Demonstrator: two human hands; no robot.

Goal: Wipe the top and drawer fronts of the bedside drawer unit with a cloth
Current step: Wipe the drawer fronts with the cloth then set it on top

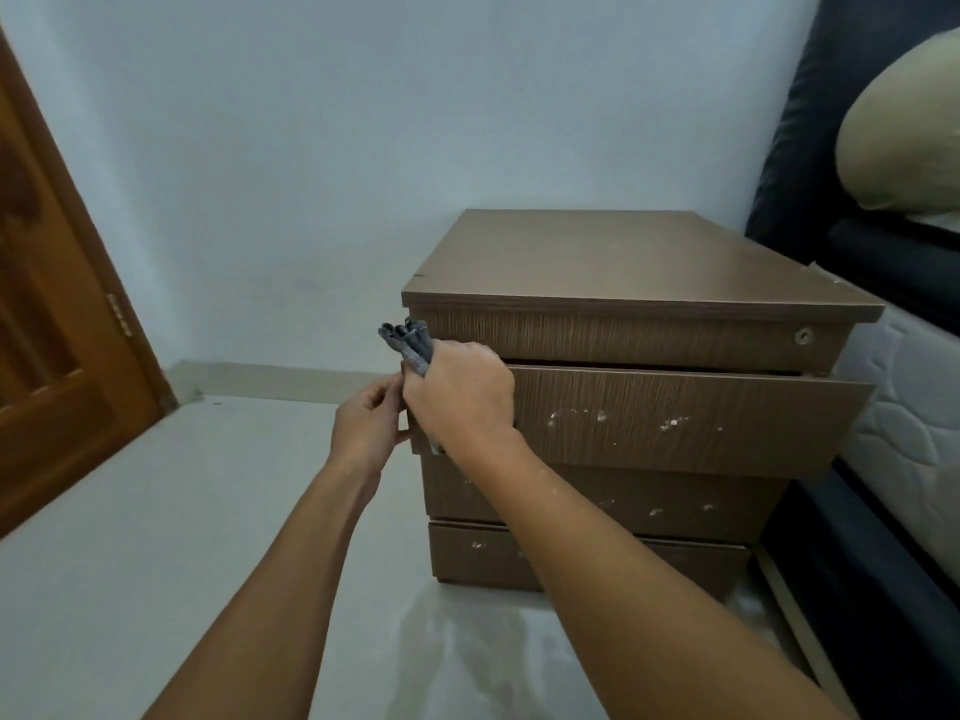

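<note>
A brown wood-grain bedside drawer unit [613, 262] stands on the floor against the pale wall. Its second drawer [691, 418] is pulled out a little and carries white specks, as do the lower fronts. My right hand [460, 389] presses a folded grey cloth [410, 343] against the left end of that drawer front; the cloth sticks up above my fingers. My left hand [366, 426] pinches the drawer's left edge just beside it. The top front [623, 337] has a small round lock at its right.
A bed with a dark frame [810, 148], a white quilted mattress [904, 407] and a beige pillow [904, 127] stands tight against the unit's right side. A wooden door [57, 324] is at the left. Pale floor [156, 537] spreads in front of the unit.
</note>
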